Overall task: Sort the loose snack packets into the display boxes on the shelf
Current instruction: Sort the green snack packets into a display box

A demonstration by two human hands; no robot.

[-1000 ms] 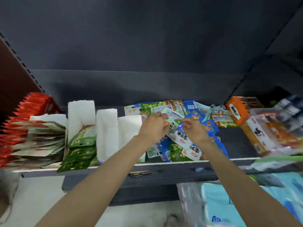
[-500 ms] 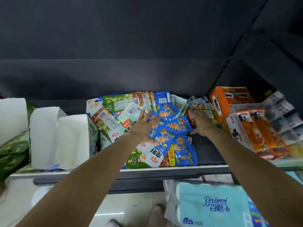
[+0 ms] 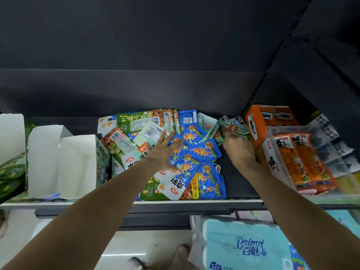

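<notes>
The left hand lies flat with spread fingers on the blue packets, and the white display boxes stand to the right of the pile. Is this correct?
Not fully. The head view shows the white display boxes standing to the left of the pile, not the right. The rest holds: the left hand lies flat, fingers spread, on the blue packets.

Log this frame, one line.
phase: sorting | left hand: flat on blue snack packets | right hand: reaching pale green packets | white display boxes: unfilled
</notes>
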